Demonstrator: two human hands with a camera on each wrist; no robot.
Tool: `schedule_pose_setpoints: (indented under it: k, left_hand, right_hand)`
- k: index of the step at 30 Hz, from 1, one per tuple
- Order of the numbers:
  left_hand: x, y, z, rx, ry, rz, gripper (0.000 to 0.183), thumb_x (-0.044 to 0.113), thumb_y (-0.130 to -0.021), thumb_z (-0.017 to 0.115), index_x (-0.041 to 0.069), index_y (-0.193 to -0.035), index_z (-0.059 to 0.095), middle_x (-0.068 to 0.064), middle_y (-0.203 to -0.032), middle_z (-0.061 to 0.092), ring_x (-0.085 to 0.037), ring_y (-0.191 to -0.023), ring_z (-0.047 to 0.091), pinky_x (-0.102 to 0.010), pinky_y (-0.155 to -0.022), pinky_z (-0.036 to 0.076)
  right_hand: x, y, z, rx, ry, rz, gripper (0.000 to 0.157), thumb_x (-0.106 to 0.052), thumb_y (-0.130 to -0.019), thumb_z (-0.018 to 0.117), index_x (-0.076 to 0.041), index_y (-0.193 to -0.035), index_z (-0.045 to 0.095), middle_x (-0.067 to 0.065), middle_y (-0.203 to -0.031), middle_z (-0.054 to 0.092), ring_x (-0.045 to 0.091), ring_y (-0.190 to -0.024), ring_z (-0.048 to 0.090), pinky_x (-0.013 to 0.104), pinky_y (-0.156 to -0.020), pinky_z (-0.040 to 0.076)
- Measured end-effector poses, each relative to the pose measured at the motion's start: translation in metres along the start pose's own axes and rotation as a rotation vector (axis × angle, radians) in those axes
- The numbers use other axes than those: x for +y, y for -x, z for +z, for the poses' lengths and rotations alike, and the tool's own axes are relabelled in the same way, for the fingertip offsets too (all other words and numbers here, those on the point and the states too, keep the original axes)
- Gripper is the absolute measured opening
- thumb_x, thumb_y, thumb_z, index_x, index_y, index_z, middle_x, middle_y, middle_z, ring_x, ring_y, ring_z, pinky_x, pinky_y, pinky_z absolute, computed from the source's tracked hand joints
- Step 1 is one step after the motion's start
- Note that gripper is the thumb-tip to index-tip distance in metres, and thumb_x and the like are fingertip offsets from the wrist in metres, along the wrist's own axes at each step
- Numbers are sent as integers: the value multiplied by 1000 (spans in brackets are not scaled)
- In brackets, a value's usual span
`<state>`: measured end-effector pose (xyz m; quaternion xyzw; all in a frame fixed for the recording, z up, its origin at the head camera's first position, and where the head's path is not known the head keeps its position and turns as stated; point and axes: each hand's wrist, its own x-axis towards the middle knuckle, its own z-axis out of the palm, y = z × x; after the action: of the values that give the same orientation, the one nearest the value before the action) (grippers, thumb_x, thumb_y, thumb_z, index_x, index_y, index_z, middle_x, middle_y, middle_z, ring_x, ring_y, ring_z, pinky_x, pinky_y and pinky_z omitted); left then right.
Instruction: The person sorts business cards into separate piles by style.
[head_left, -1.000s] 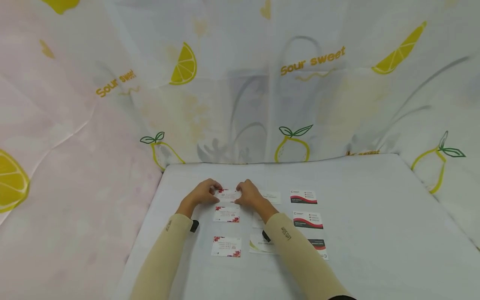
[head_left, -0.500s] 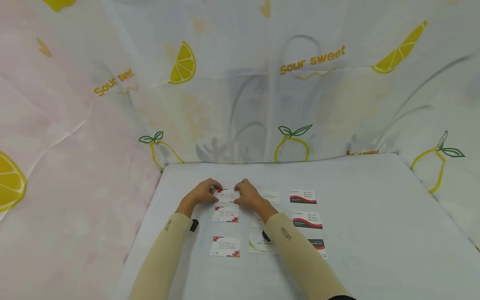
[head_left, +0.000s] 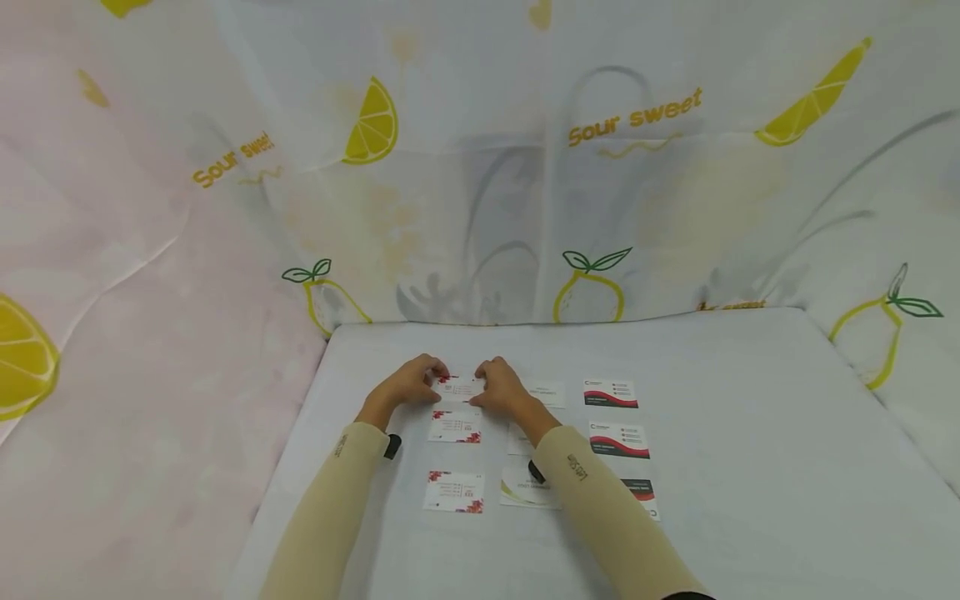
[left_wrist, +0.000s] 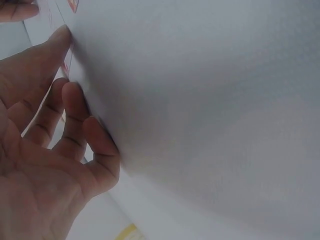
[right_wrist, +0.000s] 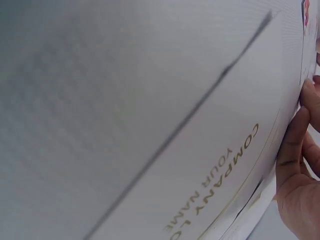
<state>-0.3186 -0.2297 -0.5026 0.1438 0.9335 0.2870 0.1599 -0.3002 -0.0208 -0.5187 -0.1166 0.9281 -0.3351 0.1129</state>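
A white card with red flowers (head_left: 459, 388) is held flat between two hands at the far end of the left-hand column on a white table (head_left: 750, 433). Its left end is gripped by the left hand (head_left: 411, 382), its right end by the right hand (head_left: 502, 392); on each side the thumb is set at the near corner and the curled fingers at the far one. In the left wrist view, the thumb is seen parted from the fingers, which are bent, with narrow gaps between them. Whether the card is lifted or laid down cannot be told.

Two matching cards, the middle flowered card (head_left: 454, 427) and the near flowered card (head_left: 453, 492), are lined up below. The next column is formed by three company-logo cards (head_left: 528, 488), partly covered by the right arm; gold lettering is shown close up in the right wrist view. Farther right, three red-and-black cards (head_left: 619, 440) are laid out, the nearest partly hidden by the right sleeve (head_left: 600, 508). The left forearm is covered by a matching beige sleeve (head_left: 322, 508). The table is backed by a lemon-print curtain (head_left: 480, 100).
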Motion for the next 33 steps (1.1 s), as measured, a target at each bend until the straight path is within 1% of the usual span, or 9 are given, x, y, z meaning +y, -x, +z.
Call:
schedule_pose_setpoints:
  k: [3, 9, 16, 24, 30, 33]
  left_hand:
    - [3, -1, 0, -3, -6, -12, 40, 1, -78, 79, 7, -114, 65, -11, -115, 57, -24, -95, 53, -40, -88, 46]
    - [7, -1, -1, -9, -16, -33, 39, 2, -79, 78, 7, -115, 64, -11, -114, 56, -24, -95, 52, -40, -88, 46]
    - [4, -2, -1, -18, -15, -38, 39, 4, -80, 78, 7, -115, 63, -10, -113, 56, -24, -96, 52, -40, -88, 45]
    - [0, -2, -2, -9, -6, 3, 38, 3, -79, 79, 6, -114, 64, -10, -111, 55, -23, -94, 51, -39, -87, 45]
    - [0, -1, -2, -22, -12, 9, 38, 2, -79, 79, 6, -114, 64, -10, -108, 54, -23, -93, 50, -36, -82, 45]
    - [-1, -2, -2, -30, -17, 11, 39, 3, -79, 79, 7, -114, 63, -9, -107, 54, -22, -93, 51, -36, -82, 45]
  right_hand:
    - [1, 1, -2, -4, 5, -14, 48, -20, -80, 83, -1, -121, 64, 9, -108, 56, 18, -88, 51, 33, -86, 47]
    - [3, 4, -4, -10, -24, -20, 46, -17, -82, 82, -2, -121, 64, 11, -116, 52, 17, -89, 52, 33, -85, 47]
    - [4, 3, -3, -4, -15, -36, 44, -18, -82, 81, -3, -120, 64, 9, -115, 55, 17, -88, 53, 31, -83, 47]
    - [4, 1, -3, -9, -13, -39, 43, -17, -83, 81, -3, -120, 64, 8, -113, 54, 17, -88, 52, 31, -84, 47]
    - [3, 0, -1, -14, -17, -21, 46, -18, -83, 81, -3, -123, 64, 9, -114, 55, 17, -90, 53, 31, -85, 48]
    - [3, 0, 0, -12, -13, -21, 47, -18, -82, 81, -4, -123, 63, 9, -114, 55, 17, -89, 52, 32, -86, 48]
